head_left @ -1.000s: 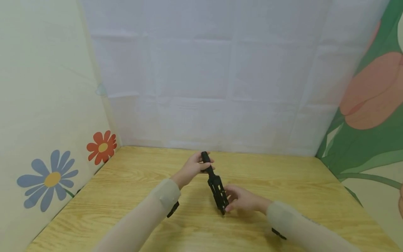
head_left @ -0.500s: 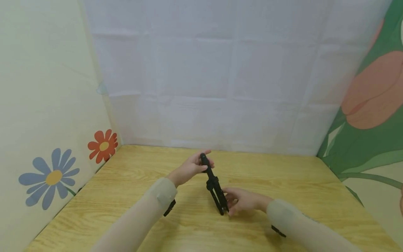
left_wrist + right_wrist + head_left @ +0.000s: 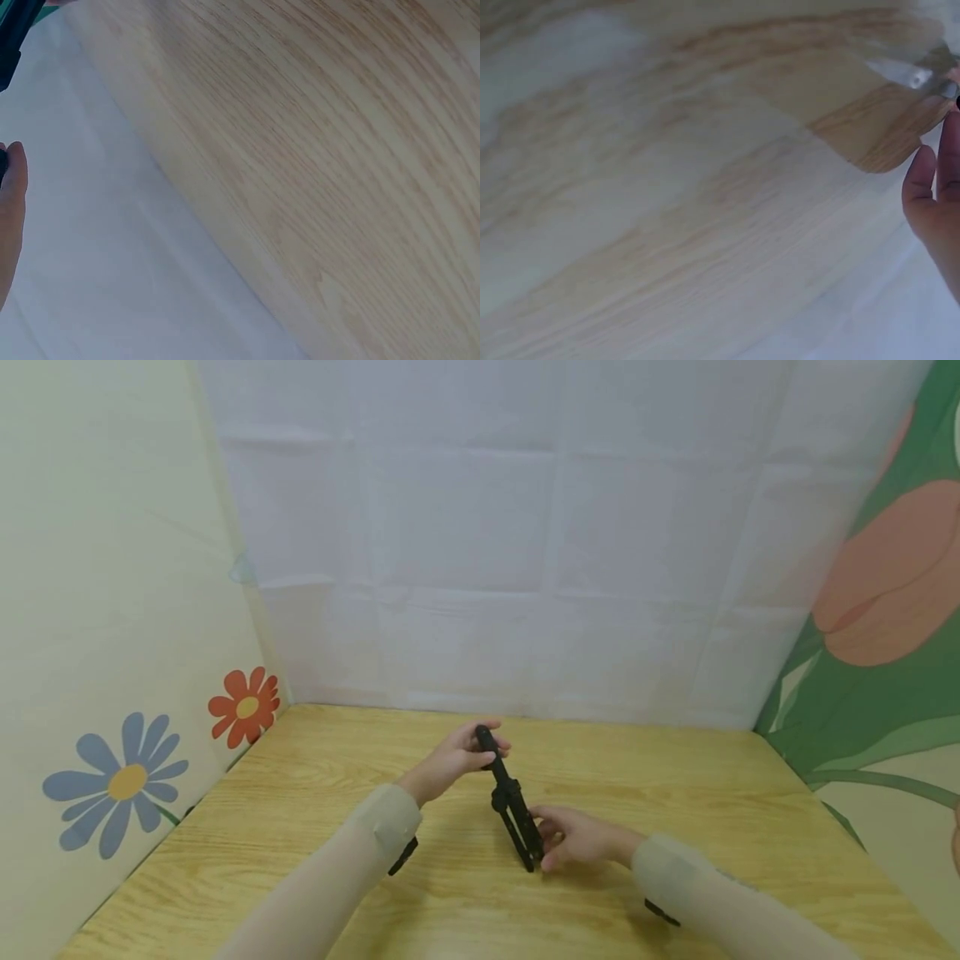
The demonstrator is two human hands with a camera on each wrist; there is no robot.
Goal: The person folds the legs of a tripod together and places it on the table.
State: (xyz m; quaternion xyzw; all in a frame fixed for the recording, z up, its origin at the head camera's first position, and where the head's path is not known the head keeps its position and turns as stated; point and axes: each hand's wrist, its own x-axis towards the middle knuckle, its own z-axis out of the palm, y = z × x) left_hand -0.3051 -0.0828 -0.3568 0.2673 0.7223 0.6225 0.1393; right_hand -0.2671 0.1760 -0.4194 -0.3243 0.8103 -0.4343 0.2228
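Observation:
A small black tripod (image 3: 508,793) is held at a slant over the table, its legs pointing down toward the near side. My left hand (image 3: 457,758) grips the upper shaft, thumb across the near side and fingers behind. Beside the lower legs, my right hand (image 3: 579,837) pinches the right-hand leg near its foot with curled fingers. A gap shows between two legs. Part of the black shaft (image 3: 15,37) enters the left wrist view at the top left corner, above the thumb (image 3: 13,187). In the right wrist view, only some fingers (image 3: 920,176) show at the right edge.
The wood-grain table (image 3: 337,743) extends on all sides of the hands. Behind it hangs a creased white cloth (image 3: 465,543). A cream panel with flowers (image 3: 127,782) stands at left, and a green and pink floral panel (image 3: 885,577) at right.
The tripod has turned about its length, and a gap between its legs now shows. My left wrist has shifted slightly left; over the last half second both hands have barely moved.

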